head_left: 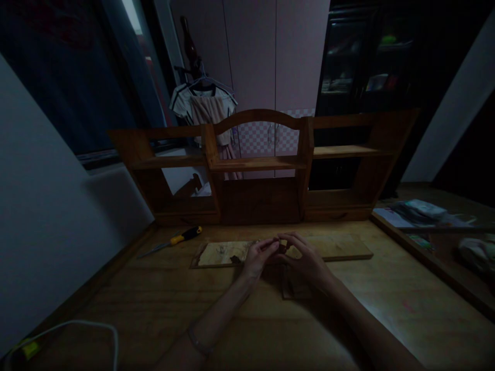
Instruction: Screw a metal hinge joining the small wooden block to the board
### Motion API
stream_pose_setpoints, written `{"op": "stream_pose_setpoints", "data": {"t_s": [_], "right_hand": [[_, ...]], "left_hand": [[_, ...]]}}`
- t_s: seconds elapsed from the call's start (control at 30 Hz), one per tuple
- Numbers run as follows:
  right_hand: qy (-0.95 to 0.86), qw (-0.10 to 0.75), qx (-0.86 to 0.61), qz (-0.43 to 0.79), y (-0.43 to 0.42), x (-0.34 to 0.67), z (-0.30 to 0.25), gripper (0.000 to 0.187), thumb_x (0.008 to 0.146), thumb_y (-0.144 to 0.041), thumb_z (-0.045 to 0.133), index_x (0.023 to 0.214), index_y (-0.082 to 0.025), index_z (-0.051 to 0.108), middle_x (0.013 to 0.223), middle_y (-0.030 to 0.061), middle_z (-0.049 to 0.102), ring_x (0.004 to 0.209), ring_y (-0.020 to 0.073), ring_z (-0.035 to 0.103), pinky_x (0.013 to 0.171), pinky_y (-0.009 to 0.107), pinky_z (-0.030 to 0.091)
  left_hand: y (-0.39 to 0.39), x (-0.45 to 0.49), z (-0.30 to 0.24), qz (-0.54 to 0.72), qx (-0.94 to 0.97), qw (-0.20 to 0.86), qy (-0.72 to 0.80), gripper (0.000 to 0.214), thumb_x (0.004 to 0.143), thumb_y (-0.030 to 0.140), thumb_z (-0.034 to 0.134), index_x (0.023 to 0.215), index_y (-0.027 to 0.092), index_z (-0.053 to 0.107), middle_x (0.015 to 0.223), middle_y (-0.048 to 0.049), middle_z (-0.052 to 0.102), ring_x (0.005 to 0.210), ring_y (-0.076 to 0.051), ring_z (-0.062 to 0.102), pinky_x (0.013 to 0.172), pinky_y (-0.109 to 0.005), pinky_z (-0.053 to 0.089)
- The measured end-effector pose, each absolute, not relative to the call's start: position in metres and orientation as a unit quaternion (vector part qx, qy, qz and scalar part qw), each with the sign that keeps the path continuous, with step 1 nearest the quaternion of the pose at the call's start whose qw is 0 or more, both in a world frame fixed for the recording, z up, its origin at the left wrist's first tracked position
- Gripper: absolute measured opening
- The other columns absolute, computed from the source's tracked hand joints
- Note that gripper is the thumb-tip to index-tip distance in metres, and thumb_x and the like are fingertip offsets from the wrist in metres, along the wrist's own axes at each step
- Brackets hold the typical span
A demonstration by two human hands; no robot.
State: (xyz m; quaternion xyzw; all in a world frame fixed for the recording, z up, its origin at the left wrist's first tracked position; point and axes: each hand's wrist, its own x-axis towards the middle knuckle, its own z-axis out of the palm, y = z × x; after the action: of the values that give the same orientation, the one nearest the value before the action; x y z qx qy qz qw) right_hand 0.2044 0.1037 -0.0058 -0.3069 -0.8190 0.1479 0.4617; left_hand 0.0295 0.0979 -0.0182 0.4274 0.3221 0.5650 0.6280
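Observation:
My left hand (258,257) and my right hand (305,256) meet in front of me, above a long wooden board (344,247). Their fingertips are pinched together around something small and dark that I cannot make out in the dim light. The board lies crosswise on the wooden table (162,304), its left end rough and darkly stained. Partly under my right hand, a smaller flat wooden piece (296,288) lies on the near side of the board. To the left rests a screwdriver (185,235) with a yellow and black handle, its shaft pointing toward the lower left.
A wooden shelf unit (259,164) stands along the table's back edge. A white cable (93,323) and a yellow object (30,349) are at the lower left. Plastic-wrapped items (419,210) lie past the raised right edge. Clothes (209,103) hang behind the shelf.

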Motion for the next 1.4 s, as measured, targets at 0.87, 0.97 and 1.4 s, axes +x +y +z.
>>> {"op": "stream_pose_setpoints", "data": {"t_s": [0.87, 0.97, 1.4], "right_hand": [[-0.602, 0.459, -0.36, 0.545, 0.109, 0.204, -0.006, 0.037, 0.079, -0.042, 0.072, 0.108, -0.02, 0.07, 0.105, 0.0089, 0.072, 0.094, 0.022, 0.067, 0.086, 0.037, 0.051], [-0.586, 0.451, -0.357, 0.571, 0.108, 0.204, -0.006, 0.035, 0.079, -0.042, 0.072, 0.107, -0.02, 0.071, 0.107, 0.0091, 0.072, 0.096, 0.0213, 0.066, 0.086, 0.036, 0.05], [-0.578, 0.478, -0.373, 0.546, 0.11, 0.206, 0.0, 0.032, 0.071, -0.043, 0.078, 0.089, -0.018, 0.069, 0.086, 0.003, 0.07, 0.078, 0.0166, 0.062, 0.075, 0.031, 0.048]], "left_hand": [[0.1, 0.028, -0.021, 0.597, 0.404, 0.616, 0.316, 0.036, 0.07, 0.034, 0.083, 0.098, 0.012, 0.075, 0.105, -0.0126, 0.072, 0.093, -0.022, 0.068, 0.085, -0.033, 0.055], [0.1, 0.028, -0.022, 0.583, 0.414, 0.623, 0.318, 0.036, 0.071, 0.034, 0.082, 0.099, 0.013, 0.075, 0.105, -0.0124, 0.071, 0.093, -0.023, 0.067, 0.082, -0.033, 0.055], [0.1, 0.027, -0.021, 0.606, 0.431, 0.557, 0.369, 0.032, 0.07, 0.035, 0.082, 0.092, 0.014, 0.074, 0.092, -0.0076, 0.073, 0.084, -0.019, 0.068, 0.08, -0.029, 0.053]]}}
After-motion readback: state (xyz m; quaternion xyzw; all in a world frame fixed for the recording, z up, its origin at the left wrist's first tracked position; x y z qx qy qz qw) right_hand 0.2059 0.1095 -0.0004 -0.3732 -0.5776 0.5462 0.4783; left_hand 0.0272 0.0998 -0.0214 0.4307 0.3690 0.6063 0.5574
